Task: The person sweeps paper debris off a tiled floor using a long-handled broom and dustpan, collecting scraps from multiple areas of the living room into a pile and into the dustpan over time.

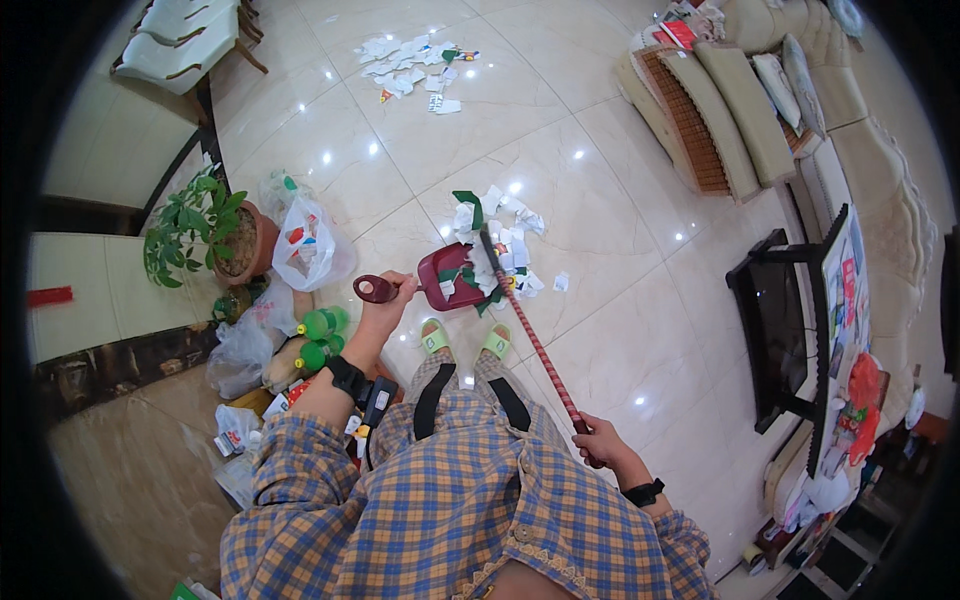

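My left hand (393,300) is closed around the upright handle of a maroon dustpan (432,272), whose pan rests on the floor ahead of my feet. Torn white paper and green scraps lie in the pan and at its right edge. In my right hand (603,446) is the red-striped handle of a broom (542,352), slanting away to the left. Its dark head end reaches the scraps beside the pan; the bristles are hard to make out. A heap of paper scraps (518,216) spreads just beyond the dustpan and to its right.
Another patch of torn paper (405,66) lies farther off on the tiles. To the left are a potted plant (238,245), plastic bags (310,248) and green bottles (322,322). A wooden chair (190,40) stands far left. On the right are a sofa (720,120) and a low table (832,300).
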A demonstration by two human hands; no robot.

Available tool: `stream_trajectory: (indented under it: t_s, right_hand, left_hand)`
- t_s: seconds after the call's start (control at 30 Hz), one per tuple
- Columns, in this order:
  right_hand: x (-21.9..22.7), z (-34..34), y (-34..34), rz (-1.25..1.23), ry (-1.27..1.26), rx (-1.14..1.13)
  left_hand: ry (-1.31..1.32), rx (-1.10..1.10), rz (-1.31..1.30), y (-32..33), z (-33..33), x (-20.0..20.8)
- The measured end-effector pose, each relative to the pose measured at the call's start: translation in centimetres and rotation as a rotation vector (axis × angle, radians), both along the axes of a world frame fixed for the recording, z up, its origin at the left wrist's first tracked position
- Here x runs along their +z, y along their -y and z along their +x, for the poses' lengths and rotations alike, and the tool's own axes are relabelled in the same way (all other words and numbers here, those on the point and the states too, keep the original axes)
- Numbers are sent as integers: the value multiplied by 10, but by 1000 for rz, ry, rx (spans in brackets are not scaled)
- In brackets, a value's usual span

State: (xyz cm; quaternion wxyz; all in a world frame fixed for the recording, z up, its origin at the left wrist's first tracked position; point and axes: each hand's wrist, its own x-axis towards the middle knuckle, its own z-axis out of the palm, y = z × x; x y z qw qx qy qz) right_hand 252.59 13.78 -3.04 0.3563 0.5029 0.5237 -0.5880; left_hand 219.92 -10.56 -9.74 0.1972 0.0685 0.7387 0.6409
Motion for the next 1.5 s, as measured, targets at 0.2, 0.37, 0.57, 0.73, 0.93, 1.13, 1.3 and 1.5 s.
stream_trajectory:
  t_s: [0.2, 0.37, 0.57, 0.73, 0.93, 1.13, 1.3, 1.5]
  right_hand:
    - [22, -8, -7, 91, -24, 44]
    - [13, -19, -27, 403, -138, 358]
    - [-11, -16, -52, 607, -79, 687]
    - [-20, -18, -46, 580, 30, 904]
    - [-11, -21, -22, 399, -73, 972]
    - [6, -27, -6, 344, -137, 832]
    - [33, -18, -14, 430, -141, 801]
    - [34, -27, -38, 585, -148, 814]
  left_hand:
    - [-78, 6, -29, 11, -3, 5]
    - [-17, 128, 4, 28, 4, -3]
    - [60, 350, 92, 24, 9, 11]
    - [-22, 347, 34, 30, 23, -14]
    - [-106, 115, -27, 29, 25, -14]
    - [-29, 125, -5, 37, 26, -12]
    - [49, 165, 45, 45, 27, -8]
    - [0, 76, -34, 51, 31, -6]
